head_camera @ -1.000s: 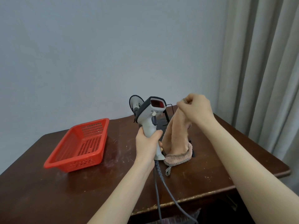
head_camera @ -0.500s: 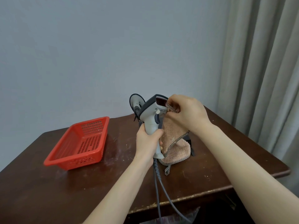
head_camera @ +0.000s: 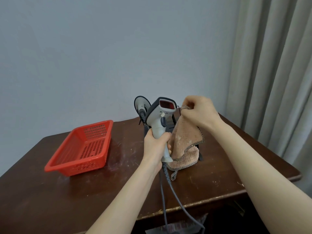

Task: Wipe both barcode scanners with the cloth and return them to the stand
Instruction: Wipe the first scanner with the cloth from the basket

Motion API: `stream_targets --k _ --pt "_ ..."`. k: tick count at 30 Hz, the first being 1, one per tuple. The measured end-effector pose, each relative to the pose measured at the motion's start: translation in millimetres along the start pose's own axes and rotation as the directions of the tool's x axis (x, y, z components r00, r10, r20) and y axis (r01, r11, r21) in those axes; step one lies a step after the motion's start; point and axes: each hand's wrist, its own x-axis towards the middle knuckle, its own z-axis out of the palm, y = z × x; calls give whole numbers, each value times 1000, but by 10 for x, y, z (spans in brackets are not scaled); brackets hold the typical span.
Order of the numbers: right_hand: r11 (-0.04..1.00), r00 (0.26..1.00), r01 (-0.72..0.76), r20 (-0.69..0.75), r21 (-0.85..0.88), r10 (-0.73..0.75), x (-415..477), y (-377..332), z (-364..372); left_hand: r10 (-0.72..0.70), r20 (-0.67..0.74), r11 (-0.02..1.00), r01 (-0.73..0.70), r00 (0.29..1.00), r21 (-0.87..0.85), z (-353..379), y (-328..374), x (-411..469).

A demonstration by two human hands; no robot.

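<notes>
Left hand (head_camera: 156, 146) is wrapped tight round the grip of the scanner (head_camera: 160, 122), held upright over the bench (head_camera: 219, 179). Right hand (head_camera: 198, 111), pinching the cloth (head_camera: 185, 142) closed, has pulled back off the window, so looks like between wipes. Second scanner (head_camera: 141, 105) sits behind, stand mostly hidden.

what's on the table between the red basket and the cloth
In the head view, the left hand holding a scanner stands between basket and cloth; the table there is otherwise bare.
</notes>
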Motion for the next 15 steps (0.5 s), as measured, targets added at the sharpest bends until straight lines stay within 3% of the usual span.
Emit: stream_targets --k 3,7,12,15 --pt "997 994 -63 -88 42 67 -32 86 -3 14 1 1000 -14 1000 5 -34 19 22" --pt "970 996 41 -91 241 -19 -60 -12 -6 23 9 1000 -23 1000 5 -30 16 17" --pt "987 988 151 7 54 -152 -94 -31 28 26 20 1000 -27 999 12 -31 6 -10" --pt "993 994 111 2 -45 -111 -89 -62 44 32 21 999 -33 999 28 -23 -1 -21"
